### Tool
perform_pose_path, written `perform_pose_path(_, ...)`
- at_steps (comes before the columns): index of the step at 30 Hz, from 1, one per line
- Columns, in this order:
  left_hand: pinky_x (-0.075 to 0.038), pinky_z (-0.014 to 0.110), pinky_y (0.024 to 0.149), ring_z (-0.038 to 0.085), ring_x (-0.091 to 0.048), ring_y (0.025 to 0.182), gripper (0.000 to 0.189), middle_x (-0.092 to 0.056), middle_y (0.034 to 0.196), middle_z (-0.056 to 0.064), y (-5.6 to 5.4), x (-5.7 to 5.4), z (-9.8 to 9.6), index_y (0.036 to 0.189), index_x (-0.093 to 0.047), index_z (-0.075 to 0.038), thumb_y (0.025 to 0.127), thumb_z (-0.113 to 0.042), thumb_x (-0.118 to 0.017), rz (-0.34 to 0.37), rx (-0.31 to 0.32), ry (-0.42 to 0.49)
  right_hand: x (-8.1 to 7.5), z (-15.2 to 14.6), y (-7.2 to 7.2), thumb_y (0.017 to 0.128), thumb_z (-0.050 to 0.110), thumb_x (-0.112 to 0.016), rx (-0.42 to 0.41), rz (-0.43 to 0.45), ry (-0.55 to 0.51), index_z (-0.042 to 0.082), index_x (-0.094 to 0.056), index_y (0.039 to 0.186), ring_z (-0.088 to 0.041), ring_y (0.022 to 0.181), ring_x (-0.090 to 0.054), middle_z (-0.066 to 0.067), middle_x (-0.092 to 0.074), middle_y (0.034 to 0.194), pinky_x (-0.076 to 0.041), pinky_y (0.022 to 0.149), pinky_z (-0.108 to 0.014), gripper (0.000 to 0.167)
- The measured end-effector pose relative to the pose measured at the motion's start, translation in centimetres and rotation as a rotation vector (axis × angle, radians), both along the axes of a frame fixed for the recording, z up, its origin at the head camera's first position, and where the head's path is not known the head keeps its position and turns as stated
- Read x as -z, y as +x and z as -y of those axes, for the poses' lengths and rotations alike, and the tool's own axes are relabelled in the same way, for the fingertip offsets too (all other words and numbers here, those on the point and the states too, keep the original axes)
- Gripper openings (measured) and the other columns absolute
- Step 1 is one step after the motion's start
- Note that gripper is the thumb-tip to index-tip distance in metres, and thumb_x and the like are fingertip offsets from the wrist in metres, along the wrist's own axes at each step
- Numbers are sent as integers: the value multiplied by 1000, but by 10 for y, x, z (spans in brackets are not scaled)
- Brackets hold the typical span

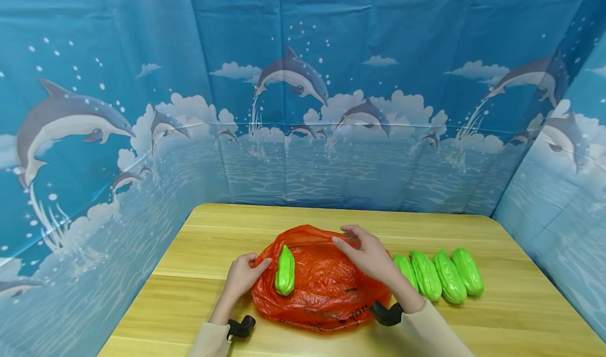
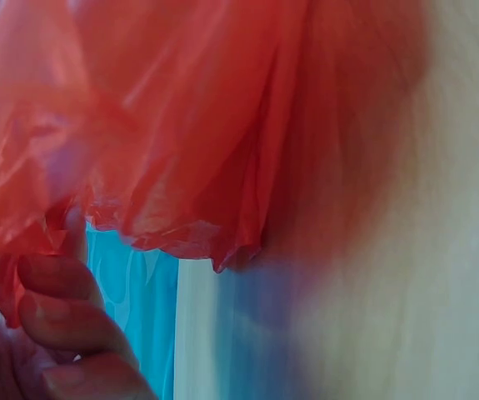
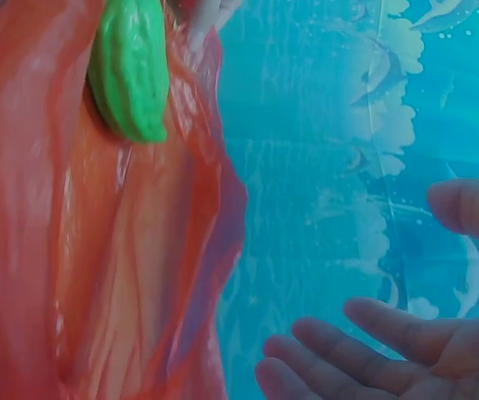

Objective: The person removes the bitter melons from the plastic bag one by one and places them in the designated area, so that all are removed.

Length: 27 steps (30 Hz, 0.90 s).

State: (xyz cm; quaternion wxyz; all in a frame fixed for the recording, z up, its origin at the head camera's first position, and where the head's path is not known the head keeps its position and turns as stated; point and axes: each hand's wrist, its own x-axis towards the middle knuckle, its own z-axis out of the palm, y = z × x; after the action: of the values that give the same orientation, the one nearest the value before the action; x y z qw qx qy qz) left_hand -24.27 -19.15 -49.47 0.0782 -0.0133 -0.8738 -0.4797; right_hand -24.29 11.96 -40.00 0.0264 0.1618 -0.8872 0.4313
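Note:
A red plastic bag [image 1: 326,273] lies spread on the table with its mouth held wide. My left hand [image 1: 244,275] grips the left edge of the bag; in the left wrist view its curled fingers [image 2: 72,325] meet the bunched film. Inside the bag, near that side, sits a glossy green ridged vegetable [image 1: 285,273] that looks like a bitter melon. My right hand [image 1: 366,252] is held over the bag's right side, holding nothing. From the right wrist its fingers [image 3: 331,342] appear spread and apart from the film, with the green vegetable [image 3: 131,71] farther off.
Several matching green vegetables [image 1: 445,275] lie side by side on the table, right of the bag and close to my right forearm. The wooden table [image 1: 189,257] ends at a blue curtain [image 1: 293,178] printed with dolphins, which also rises along both sides.

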Motion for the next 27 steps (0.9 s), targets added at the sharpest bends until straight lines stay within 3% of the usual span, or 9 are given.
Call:
perform_pose_path(16,-38,23,46,11,-49,46,30,-50,54,-3,0,0,1,70,-58,-10,87,-33,-69,3,0,0,13,40,-9,90,47,-61,-118,108,0,9,-56,126,-20,100,-57,-4,-60,112,-48,80,-40,53)
perform_pose_path(27,-39,24,46,11,-49,46,29,-51,54,-2,1,1,1,72,-60,-10,87,-32,-69,8,2,7,30,62,-14,90,53,-58,-159,166,26,5,-52,128,-26,103,-57,-12,-58,119,-48,80,-43,62)
